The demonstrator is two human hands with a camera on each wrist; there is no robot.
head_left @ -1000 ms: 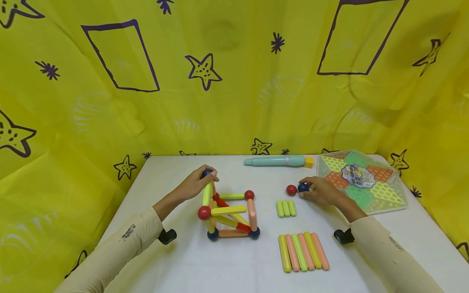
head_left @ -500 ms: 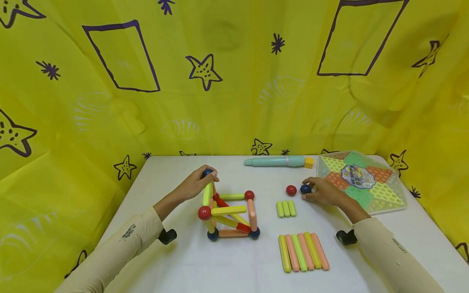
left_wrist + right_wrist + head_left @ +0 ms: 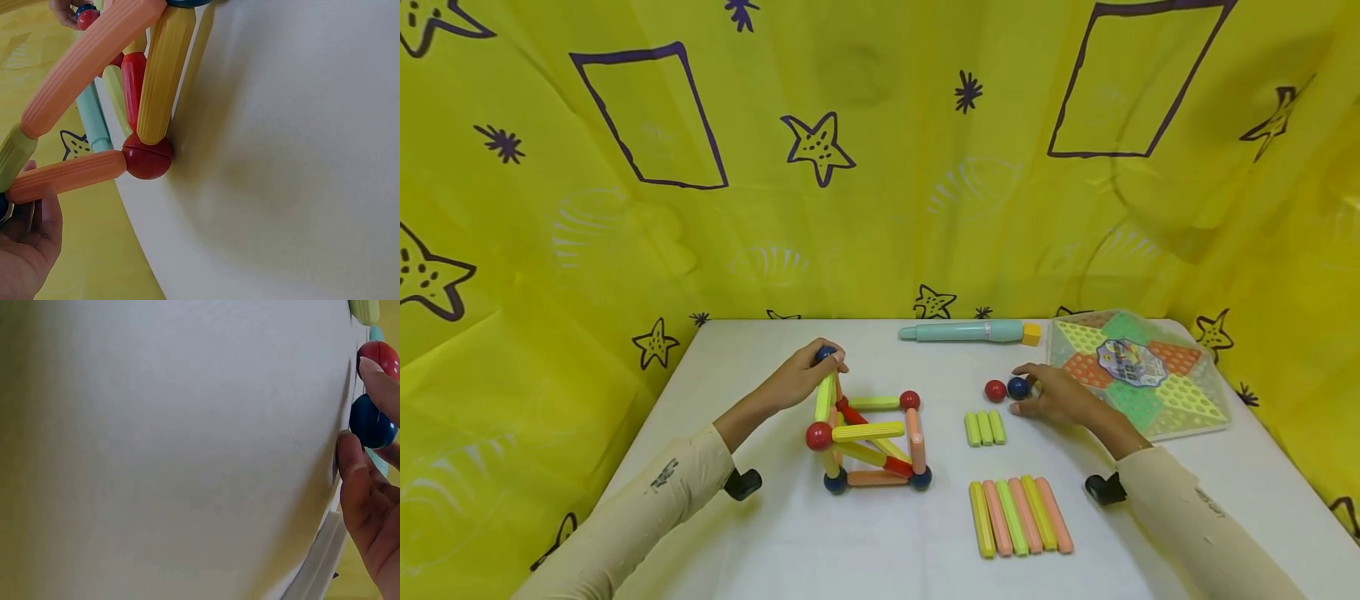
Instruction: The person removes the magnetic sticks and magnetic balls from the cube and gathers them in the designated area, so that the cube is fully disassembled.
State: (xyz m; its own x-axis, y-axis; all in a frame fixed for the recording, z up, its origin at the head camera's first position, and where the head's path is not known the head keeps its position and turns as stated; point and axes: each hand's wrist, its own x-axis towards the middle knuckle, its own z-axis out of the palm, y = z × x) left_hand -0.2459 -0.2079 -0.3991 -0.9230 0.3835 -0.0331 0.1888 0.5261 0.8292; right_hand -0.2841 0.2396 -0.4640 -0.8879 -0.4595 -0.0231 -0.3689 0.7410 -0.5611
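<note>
A frame of magnetic rods and balls [image 3: 868, 431] stands left of the table's middle. My left hand [image 3: 801, 375] grips the dark blue ball [image 3: 824, 354] at its top far corner. In the left wrist view, the left fingers [image 3: 51, 219] lie by an orange rod [image 3: 75, 175] that runs to a red ball [image 3: 147, 156]. On the right, my right hand [image 3: 1054, 393] has thumb and fingers curled around a loose dark blue ball [image 3: 1018, 387]. Beside that one sits a loose red ball [image 3: 995, 391], close to the right thumb in the right wrist view.
Short green rods [image 3: 985, 428] lie nearer than the loose balls. Several longer rods [image 3: 1022, 517] are lined up in front. A teal pen-shaped thing [image 3: 962, 331] and a small yellow cube [image 3: 1032, 334] lie at the back. A patterned flat box [image 3: 1180, 392] is at the right.
The right hand moved slightly right with the loose blue ball, then back left, so the ball is near the red one again. Left hand and frame have stayed put.
</note>
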